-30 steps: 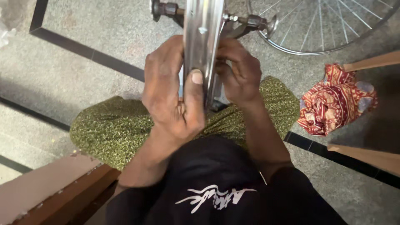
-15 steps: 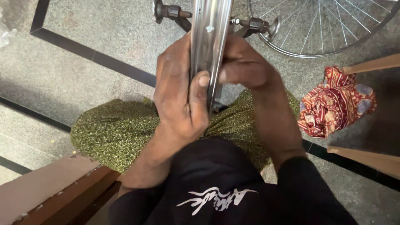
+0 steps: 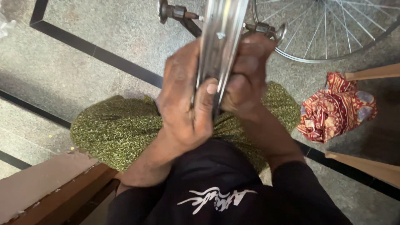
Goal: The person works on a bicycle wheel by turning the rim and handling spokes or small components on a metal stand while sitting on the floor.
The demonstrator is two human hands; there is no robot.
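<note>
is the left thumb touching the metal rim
Touching. The head view shows the left hand wrapped around the rim, its thumb pressed flat on the rim's face with no gap; the right hand grips the other side.

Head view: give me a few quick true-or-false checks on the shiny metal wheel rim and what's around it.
1. Both hands grip the shiny metal wheel rim. True: the left hand and right hand clasp it from either side.
2. The red patterned cloth is draped over the rim. False: it lies on the floor to the right.
3. A spoked wheel lies on the floor behind. True.
4. The left thumb is hidden behind the rim. False: it presses on the rim's face.
</note>
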